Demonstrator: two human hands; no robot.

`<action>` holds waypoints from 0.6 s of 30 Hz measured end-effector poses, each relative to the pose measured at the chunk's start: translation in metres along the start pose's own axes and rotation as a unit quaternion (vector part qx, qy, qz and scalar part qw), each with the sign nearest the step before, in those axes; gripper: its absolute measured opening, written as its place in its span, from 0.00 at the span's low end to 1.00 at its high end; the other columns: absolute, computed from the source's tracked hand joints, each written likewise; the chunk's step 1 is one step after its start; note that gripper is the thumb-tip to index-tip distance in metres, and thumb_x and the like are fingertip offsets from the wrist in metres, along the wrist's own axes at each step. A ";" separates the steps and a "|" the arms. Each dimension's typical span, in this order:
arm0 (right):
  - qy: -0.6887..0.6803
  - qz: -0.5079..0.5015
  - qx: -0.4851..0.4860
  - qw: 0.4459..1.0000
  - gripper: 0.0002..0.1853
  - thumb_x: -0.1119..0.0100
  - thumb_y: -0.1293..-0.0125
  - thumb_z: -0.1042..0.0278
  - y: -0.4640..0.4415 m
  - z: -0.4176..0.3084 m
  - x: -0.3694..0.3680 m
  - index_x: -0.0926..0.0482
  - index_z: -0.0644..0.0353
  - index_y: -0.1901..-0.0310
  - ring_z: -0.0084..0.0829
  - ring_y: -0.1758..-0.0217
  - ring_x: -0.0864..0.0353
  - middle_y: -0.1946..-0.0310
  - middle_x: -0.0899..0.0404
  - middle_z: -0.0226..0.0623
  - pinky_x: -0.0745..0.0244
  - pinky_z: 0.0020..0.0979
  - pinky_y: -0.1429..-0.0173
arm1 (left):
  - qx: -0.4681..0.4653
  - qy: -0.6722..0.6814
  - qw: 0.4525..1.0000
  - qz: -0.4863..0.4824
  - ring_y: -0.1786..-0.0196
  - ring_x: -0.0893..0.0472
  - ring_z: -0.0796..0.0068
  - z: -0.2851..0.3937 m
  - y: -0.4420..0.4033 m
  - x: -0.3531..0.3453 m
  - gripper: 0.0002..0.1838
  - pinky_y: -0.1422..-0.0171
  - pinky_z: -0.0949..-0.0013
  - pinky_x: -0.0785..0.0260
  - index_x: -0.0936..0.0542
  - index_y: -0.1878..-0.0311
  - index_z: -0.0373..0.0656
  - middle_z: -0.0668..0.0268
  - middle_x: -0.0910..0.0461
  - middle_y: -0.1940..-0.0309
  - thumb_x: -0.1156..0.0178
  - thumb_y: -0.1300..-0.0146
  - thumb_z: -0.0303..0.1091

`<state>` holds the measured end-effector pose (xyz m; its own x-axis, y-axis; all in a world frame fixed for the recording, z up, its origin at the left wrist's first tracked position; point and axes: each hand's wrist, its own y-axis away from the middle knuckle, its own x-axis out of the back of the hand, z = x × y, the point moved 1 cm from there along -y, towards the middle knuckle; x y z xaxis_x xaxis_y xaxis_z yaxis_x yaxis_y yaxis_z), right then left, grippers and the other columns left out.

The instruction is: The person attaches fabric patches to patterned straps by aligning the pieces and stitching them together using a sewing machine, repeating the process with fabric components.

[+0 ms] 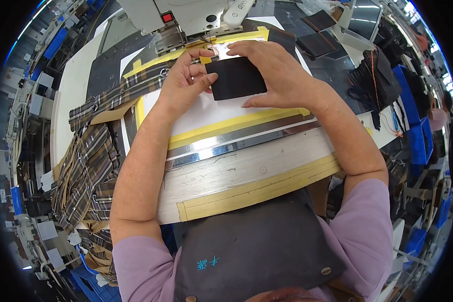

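A small black rectangular piece point(236, 78), like leather or fabric, is tilted up over the white sheet point(191, 118) on the sewing bed. My left hand point(183, 83) pinches its left edge between thumb and fingers. Beside that hand is a small yellow bit point(205, 60) at the piece's upper left corner. My right hand point(284, 70) arches around the right end, thumb and fingers spread apart past the lower and upper edges. Just beyond my hands stands the sewing machine point(191, 20); its needle area is partly hidden.
A plaid strip with a zipper point(131, 88) lies left of my hands, above a heap of plaid pieces point(88, 171). Dark flat pieces point(317, 44) lie at the back right. Yellow tape point(236, 123) and a metal strip point(226, 151) border the near side. Blue bins point(412, 121) stand right.
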<state>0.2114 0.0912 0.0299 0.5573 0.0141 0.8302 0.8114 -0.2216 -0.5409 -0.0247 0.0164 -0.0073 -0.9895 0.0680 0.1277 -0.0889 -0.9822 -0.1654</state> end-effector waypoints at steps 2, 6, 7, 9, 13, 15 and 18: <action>0.035 0.014 -0.004 0.999 0.41 0.18 0.56 0.59 0.001 -0.002 -0.003 0.26 0.52 0.37 0.42 0.36 0.23 0.38 0.25 0.40 0.30 0.43 0.33 | 0.001 0.014 1.000 0.013 0.67 0.20 0.85 -0.001 -0.001 0.000 0.27 0.58 0.79 0.28 0.32 0.34 0.41 0.74 0.20 0.72 0.32 0.33 0.27; 0.107 -0.032 0.045 0.993 0.39 0.21 0.54 0.64 -0.002 -0.002 -0.012 0.25 0.42 0.36 0.39 0.36 0.25 0.33 0.29 0.33 0.28 0.41 0.35 | 0.015 0.039 0.998 0.038 0.64 0.18 0.83 -0.007 -0.004 0.001 0.28 0.57 0.78 0.27 0.33 0.33 0.40 0.72 0.16 0.68 0.32 0.31 0.28; 0.116 -0.026 0.062 0.991 0.33 0.25 0.50 0.67 -0.004 -0.002 -0.014 0.21 0.41 0.38 0.36 0.40 0.24 0.35 0.26 0.26 0.28 0.39 0.36 | -0.001 0.021 0.996 0.084 0.62 0.17 0.82 -0.012 -0.006 0.003 0.26 0.56 0.76 0.26 0.31 0.35 0.40 0.69 0.15 0.65 0.33 0.31 0.28; 0.107 -0.017 0.068 0.992 0.29 0.28 0.47 0.68 -0.007 0.012 -0.019 0.18 0.42 0.40 0.35 0.42 0.24 0.37 0.24 0.23 0.27 0.38 0.37 | -0.033 -0.016 0.984 0.174 0.60 0.15 0.79 -0.022 -0.007 0.008 0.21 0.53 0.73 0.22 0.28 0.39 0.40 0.64 0.13 0.60 0.34 0.32 0.26; 0.102 -0.059 0.040 0.992 0.24 0.31 0.43 0.68 -0.007 0.050 -0.023 0.14 0.38 0.43 0.32 0.41 0.26 0.38 0.20 0.20 0.28 0.36 0.36 | -0.053 -0.336 0.911 0.234 0.54 0.13 0.72 -0.015 -0.004 0.015 0.13 0.48 0.69 0.23 0.17 0.51 0.42 0.64 0.13 0.57 0.28 0.37 0.32; 0.095 -0.074 0.046 0.992 0.25 0.31 0.43 0.69 -0.008 0.061 -0.026 0.13 0.35 0.43 0.33 0.39 0.26 0.38 0.20 0.20 0.29 0.36 0.35 | -0.089 -0.409 0.888 0.191 0.51 0.14 0.66 -0.018 -0.004 0.009 0.16 0.45 0.65 0.23 0.18 0.49 0.42 0.62 0.13 0.55 0.28 0.39 0.34; 0.068 -0.088 0.043 0.993 0.24 0.30 0.43 0.69 -0.016 0.068 -0.035 0.12 0.36 0.44 0.33 0.39 0.26 0.39 0.19 0.21 0.30 0.37 0.34 | -0.084 -0.458 0.872 0.147 0.44 0.17 0.55 -0.018 -0.005 0.005 0.20 0.38 0.60 0.26 0.19 0.47 0.41 0.57 0.16 0.49 0.28 0.39 0.37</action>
<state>0.1906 0.1606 0.0006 0.3819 -0.0882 0.9200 0.9092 -0.1429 -0.3911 -0.0314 0.0245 -0.0236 -0.4718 -0.4275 0.7712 0.0619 -0.8885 -0.4546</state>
